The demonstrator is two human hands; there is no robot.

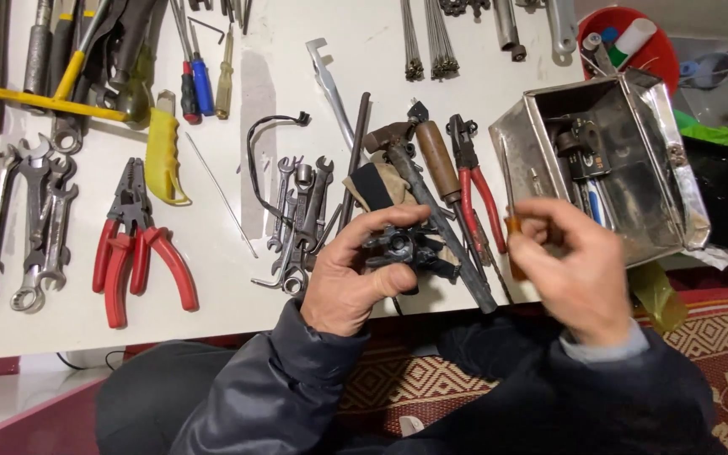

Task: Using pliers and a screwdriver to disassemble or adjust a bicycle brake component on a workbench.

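From the head view, my left hand [354, 278] is closed in a firm grip around a small dark metal part [404, 250], knobbly and greasy-looking, held just above the near edge of the white desk [212, 278]. My thumb lies across its near side and my fingers curl over the top. My right hand [579, 270] is closed in a pinch grip on a thin tool with an orange-brown handle [513, 229]; its slim shaft runs upward in front of the open metal box [634, 168]. The tool and the dark part are near each other but not touching.

Just behind the dark part lie a hammer [431, 211] with a long grey handle, a brown-handled tool [438, 160] and a pair of red-handled pliers [475, 181], all close together. Left of my left hand is a bunch of small spanners [301, 211], with a looped black cable [267, 152] beside them. Farther left lie large red-handled pliers [132, 240], a yellow-handled tool [164, 156] and a row of bigger spanners [18, 219] near the desk's left edge. Screwdrivers [200, 84] rest toward the far side. The metal box sits at the right end of the desk, tilted open toward me, with dark parts inside. A red bowl [659, 50] stands behind it. My dark sleeves [280, 379] fill the bottom, over a patterned red rug [718, 337].
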